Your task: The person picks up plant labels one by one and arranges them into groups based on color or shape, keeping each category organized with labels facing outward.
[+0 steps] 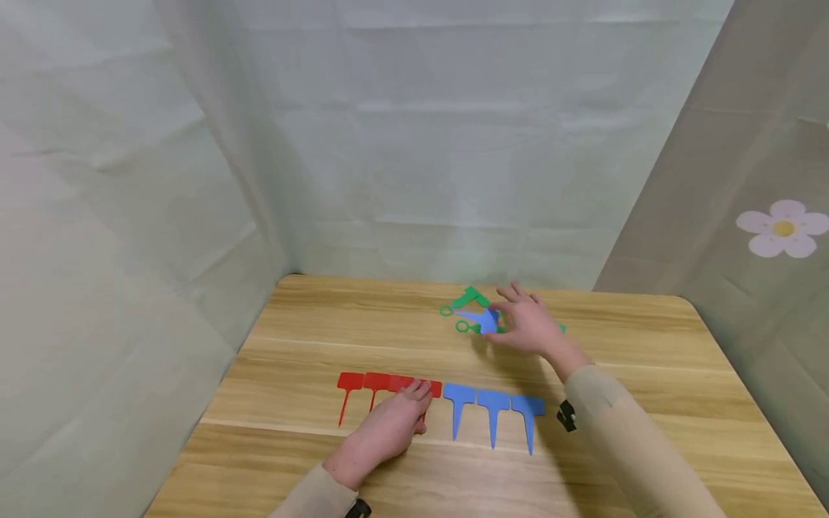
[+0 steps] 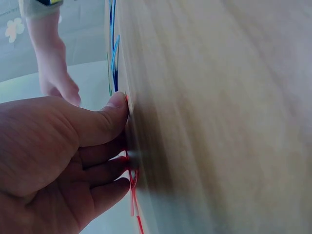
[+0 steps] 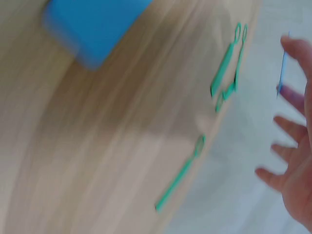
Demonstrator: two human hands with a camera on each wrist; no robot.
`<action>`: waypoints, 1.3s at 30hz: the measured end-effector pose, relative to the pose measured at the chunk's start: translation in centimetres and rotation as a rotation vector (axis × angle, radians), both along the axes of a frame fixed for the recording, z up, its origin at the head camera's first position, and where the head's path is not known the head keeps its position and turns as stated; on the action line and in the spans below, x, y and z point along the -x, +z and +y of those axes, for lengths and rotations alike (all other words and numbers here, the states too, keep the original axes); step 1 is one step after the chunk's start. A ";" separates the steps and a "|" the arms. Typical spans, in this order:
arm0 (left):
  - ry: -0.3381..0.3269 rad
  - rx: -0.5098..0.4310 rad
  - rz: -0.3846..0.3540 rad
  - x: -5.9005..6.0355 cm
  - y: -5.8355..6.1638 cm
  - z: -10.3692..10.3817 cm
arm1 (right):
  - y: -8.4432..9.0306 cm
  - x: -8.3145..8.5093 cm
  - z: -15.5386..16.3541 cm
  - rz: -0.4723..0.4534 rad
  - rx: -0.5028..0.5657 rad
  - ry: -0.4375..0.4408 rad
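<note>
Near the front of the wooden table (image 1: 648, 432), the left hand (image 1: 388, 428) lies flat with straight fingers pressing the right end of the row of red plant tags (image 1: 376, 383), with three blue plant tags (image 1: 494, 406) lined up just to their right. Farther back, the right hand (image 1: 527, 324) pinches a loose blue tag (image 1: 482, 319) lifted from the green tags (image 1: 469, 298). The sorting seems midway; the next move likely calls for setting this tag beside the blue row.

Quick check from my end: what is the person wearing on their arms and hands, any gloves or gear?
No gloves: the left hand and right hand are bare. Both arms are in long beige sleeves reaching the wrists. A small black device is strapped at the right wrist, and another black one shows at the left cuff.
</note>
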State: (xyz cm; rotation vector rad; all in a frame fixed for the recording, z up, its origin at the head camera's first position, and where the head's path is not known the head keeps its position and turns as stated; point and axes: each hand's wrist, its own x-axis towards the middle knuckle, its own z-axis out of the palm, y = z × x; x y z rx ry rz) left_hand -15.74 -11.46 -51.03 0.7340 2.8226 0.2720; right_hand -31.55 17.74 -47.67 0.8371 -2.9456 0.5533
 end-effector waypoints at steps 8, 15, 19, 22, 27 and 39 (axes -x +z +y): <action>-0.002 0.026 0.015 -0.1 -0.1 -0.3 | 2.3 -3.6 5.3 0.022 -0.074 0.339; -0.001 0.034 0.006 0.0 0.0 -0.4 | 3.9 -6.4 8.4 -0.001 -0.220 0.428; 0.000 0.031 0.000 -0.1 0.1 -0.4 | 3.9 -6.8 9.0 -0.003 -0.219 0.436; 0.001 0.026 0.000 -0.1 0.2 -0.3 | 3.7 -6.8 9.2 -0.050 -0.168 0.425; 0.001 0.027 0.000 -0.2 0.1 -0.3 | 3.1 -6.6 9.0 -0.233 -0.020 0.383; -0.014 0.018 0.010 0.0 -0.2 -0.5 | 2.5 -5.5 9.7 -0.449 0.204 0.252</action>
